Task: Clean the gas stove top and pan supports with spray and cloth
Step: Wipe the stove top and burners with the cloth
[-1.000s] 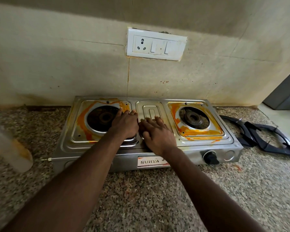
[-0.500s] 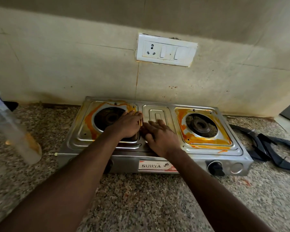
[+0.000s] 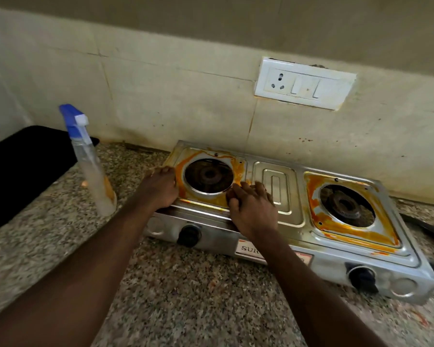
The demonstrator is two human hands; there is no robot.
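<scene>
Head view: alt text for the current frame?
Two bare hands rest on a steel two-burner gas stove: left hand at its left edge, right hand beside the left burner. Orange stains ring both burners; a spray bottle stands on the counter at left.

I read a speckled granite countertop [image 3: 186,296] meeting a stained beige tiled wall [image 3: 173,108]. A white socket-and-switch plate [image 3: 305,86] is mounted on that wall, upper right.
</scene>
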